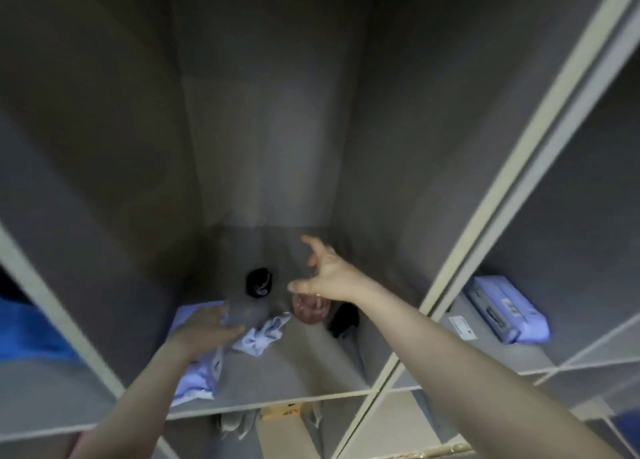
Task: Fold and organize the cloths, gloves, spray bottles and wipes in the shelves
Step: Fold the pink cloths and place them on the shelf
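Note:
Both arms reach into the middle shelf compartment (294, 365). My left hand (204, 327) lies with straight fingers on a pale lavender cloth (194, 379) at the compartment's left side. A crumpled pale cloth (263, 334) sits just right of it. My right hand (325, 271) hovers open, fingers spread, above a spray bottle with pinkish liquid (310, 311). A second bottle with a black trigger head (259, 282) stands behind the cloths; its body is blurred. A dark object (343, 320) lies at the right wall.
A pack of wipes (505, 313) in lavender wrap lies in the right compartment beside a white label (462, 327). Blue fabric (27, 330) fills the left compartment. Below, a cardboard box (287, 420) and a grey cloth (235, 424) show. Upright dividers border the compartment.

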Demonstrator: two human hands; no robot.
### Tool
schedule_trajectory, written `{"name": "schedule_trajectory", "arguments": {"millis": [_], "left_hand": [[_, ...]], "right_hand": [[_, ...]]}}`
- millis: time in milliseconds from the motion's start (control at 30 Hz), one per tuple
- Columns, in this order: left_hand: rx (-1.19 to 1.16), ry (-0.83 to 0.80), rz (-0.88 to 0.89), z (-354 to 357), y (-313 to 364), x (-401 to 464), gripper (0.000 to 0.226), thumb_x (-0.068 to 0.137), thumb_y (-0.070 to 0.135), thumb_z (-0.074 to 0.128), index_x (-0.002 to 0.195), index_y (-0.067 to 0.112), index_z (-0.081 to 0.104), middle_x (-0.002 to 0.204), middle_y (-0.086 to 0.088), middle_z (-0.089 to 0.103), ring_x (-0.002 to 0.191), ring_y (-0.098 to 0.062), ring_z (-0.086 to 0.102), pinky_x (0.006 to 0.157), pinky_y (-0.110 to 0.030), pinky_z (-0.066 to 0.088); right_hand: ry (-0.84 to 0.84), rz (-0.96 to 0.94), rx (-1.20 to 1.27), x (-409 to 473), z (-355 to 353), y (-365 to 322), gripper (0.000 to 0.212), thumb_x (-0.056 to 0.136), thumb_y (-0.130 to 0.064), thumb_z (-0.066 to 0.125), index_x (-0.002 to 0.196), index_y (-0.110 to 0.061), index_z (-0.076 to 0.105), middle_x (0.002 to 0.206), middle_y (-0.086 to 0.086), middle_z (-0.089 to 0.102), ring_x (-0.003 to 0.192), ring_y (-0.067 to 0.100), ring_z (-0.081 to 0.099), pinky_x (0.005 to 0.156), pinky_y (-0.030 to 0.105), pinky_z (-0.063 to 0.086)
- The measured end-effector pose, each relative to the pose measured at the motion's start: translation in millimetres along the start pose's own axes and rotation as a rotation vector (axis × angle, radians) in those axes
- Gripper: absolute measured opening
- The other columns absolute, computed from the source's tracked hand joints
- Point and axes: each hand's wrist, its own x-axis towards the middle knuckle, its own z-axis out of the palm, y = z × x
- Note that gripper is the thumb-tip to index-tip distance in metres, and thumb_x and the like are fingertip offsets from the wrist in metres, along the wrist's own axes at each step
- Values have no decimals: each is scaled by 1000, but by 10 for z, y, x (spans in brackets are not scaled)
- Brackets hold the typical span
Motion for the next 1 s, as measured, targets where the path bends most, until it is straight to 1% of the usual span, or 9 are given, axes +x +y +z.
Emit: {"name": "schedule_trajectory", "arguments": {"millis": [67, 167, 300, 333, 400, 533, 600, 733, 1000], "left_hand": [[-174, 98, 149, -188, 345, -140, 66, 83, 27, 73, 141, 11, 45, 138, -7, 50, 131, -19, 45, 101, -20, 31], [-185, 191, 348, -275, 722, -423, 60, 77, 29, 77, 132, 18, 56, 127, 1, 53, 122, -14, 51, 106, -24, 33], [-240, 25, 388, -179, 1068, -811, 39, 74, 29, 81, 110, 32, 66, 91, 3, 61, 69, 6, 62, 65, -11, 49], [-231, -22, 391, -140, 1165, -911, 34, 76, 32, 79, 104, 45, 65, 89, 6, 58, 69, 6, 62, 64, -14, 51], [-150, -22, 395, -32, 1313, -999, 27, 70, 54, 75, 90, 62, 59, 98, 11, 57, 97, -9, 64, 84, -29, 51], [-107, -31, 382, 225, 1617, -1172, 69, 33, 97, 50, 90, 58, 56, 99, 16, 65, 83, -9, 62, 80, -31, 50], [-73, -12, 359, 372, 1706, -1210, 84, 25, 104, 34, 94, 61, 55, 116, 21, 62, 105, -6, 61, 95, -33, 48], [-32, -7, 264, 731, 1956, -1431, 100, 30, 103, 36, 115, 55, 56, 119, 17, 64, 112, -8, 59, 100, -33, 46], [-70, 78, 255, 1531, 2420, -1709, 49, 67, 76, 52, 112, 56, 54, 128, 21, 53, 114, -2, 54, 99, -36, 46]], "right_hand": [[-30, -43, 29, -279, -56, -35, 97, 76, -40, 76, 150, -31, 14, 154, 11, 23, 136, 23, 38, 111, 28, 32], [-12, -67, 78, -782, -216, -10, 85, 78, -43, 74, 147, -33, 25, 143, 3, 41, 124, 14, 49, 105, 24, 37], [146, -47, 270, -1473, -360, 165, 60, 78, -46, 72, 130, -36, 45, 102, -3, 65, 89, 9, 62, 90, 34, 51], [193, -31, 292, -1615, -406, 237, 55, 79, -45, 72, 127, -35, 48, 94, -4, 65, 82, 7, 60, 86, 33, 50], [243, 9, 294, -1847, -510, 426, 49, 80, -43, 72, 123, -33, 51, 88, -6, 63, 78, 7, 58, 84, 32, 49], [263, 74, 308, -2165, -742, 883, 44, 79, -45, 72, 117, -48, 50, 93, -8, 65, 88, 10, 63, 88, 34, 51], [284, 89, 281, -2287, -850, 1113, 39, 77, -49, 71, 106, -62, 47, 96, -11, 63, 91, 4, 60, 89, 32, 50], [235, 122, 219, -2551, -1093, 1509, 51, 78, -52, 68, 123, -49, 46, 106, -12, 61, 97, 4, 60, 93, 31, 49], [188, 86, 166, -2964, -1466, 2386, 47, 78, -56, 64, 121, -54, 45, 106, -22, 57, 100, -5, 57, 92, 30, 48]]}}
